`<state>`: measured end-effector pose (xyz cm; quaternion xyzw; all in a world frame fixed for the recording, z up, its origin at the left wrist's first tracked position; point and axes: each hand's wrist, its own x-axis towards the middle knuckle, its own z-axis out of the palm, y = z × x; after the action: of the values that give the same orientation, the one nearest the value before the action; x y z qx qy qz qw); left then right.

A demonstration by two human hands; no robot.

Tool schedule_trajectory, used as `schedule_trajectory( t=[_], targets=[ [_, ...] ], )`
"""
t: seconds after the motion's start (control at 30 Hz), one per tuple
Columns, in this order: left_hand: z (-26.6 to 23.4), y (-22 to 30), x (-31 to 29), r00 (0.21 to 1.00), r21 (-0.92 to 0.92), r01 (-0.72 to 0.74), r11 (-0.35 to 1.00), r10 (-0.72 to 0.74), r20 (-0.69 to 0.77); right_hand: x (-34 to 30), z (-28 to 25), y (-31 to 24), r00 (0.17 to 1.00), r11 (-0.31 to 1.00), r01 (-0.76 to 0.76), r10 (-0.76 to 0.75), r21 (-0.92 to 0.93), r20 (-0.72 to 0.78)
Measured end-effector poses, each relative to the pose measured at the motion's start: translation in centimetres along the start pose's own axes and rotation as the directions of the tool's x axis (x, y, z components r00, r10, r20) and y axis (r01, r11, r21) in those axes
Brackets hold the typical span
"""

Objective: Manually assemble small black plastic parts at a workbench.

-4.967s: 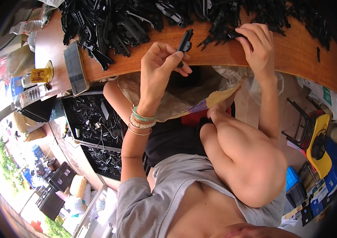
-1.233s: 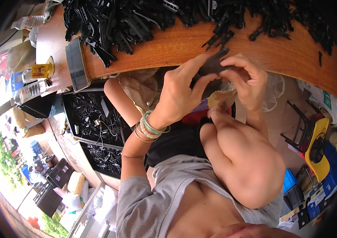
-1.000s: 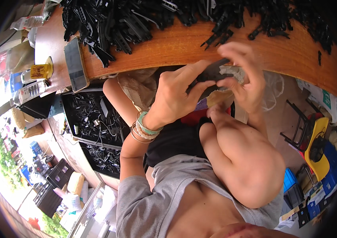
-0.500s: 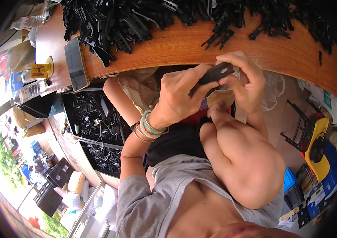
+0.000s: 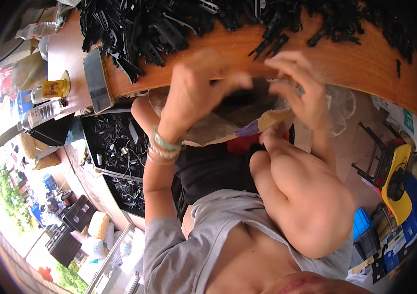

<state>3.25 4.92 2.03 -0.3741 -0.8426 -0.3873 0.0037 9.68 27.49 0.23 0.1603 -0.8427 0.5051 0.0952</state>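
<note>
My left hand (image 5: 191,93), smeared by motion, is raised near the table's front edge, thumb and fingers apart with nothing seen between them. To its right, my right hand (image 5: 304,90) has curved, spread fingers and appears to hold nothing. Beneath and between both hands, an open sack (image 5: 208,128) with a brownish rim spreads over my lap. A dark blurred shape (image 5: 238,99) shows in its mouth; I cannot tell what it is. Black plastic parts (image 5: 164,36) lie heaped on the wooden table (image 5: 228,46) beyond my hands.
A phone (image 5: 97,81) and a yellow container (image 5: 55,88) rest at the table's left. Below stand black trays (image 5: 113,139) of small parts and cables. Clear plastic (image 5: 343,110) hangs beside my right hand. A yellow-backed chair (image 5: 397,188) is at the right.
The black plastic part held between both hands is no longer in them. My left hand has moved left and away from the right, fingers opening; the sack's mouth now shows.
</note>
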Motion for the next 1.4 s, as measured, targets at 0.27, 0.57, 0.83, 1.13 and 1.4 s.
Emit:
schedule_trajectory(
  t=[0.27, 0.57, 0.83, 1.13, 1.4],
  targets=[
    [3.6, -1.3, 3.8, 0.986, 0.566, -0.030, 0.824, 0.117, -0.119, 0.1, 0.2, 2.0, 0.981, 0.916, 0.014, -0.090, -0.400, -0.171],
    [2.9, -1.0, 1.2, 0.943, 0.348, 0.235, 0.908, -0.126, -0.307, -0.4, 0.3, 1.7, 0.952, 0.900, -0.122, -0.014, -0.419, -0.307],
    [2.5, -1.8, 0.2, 0.901, 0.326, 0.375, 0.868, -0.257, -0.351, -1.0, 0.0, 2.9, 0.919, 0.764, -0.087, -0.187, -0.640, -0.348],
    [2.4, 2.2, -1.3, 0.811, -0.876, 0.385, 0.292, -0.560, 0.170, -0.5, -0.6, -1.5, 0.986, 0.967, 0.093, -0.056, 0.238, -0.157],
    [3.3, 2.5, -0.9, 0.782, -0.906, 0.422, 0.039, -0.520, 0.343, 0.3, 0.3, -2.0, 0.987, 0.981, 0.138, -0.125, 0.134, -0.103]
  ],
)
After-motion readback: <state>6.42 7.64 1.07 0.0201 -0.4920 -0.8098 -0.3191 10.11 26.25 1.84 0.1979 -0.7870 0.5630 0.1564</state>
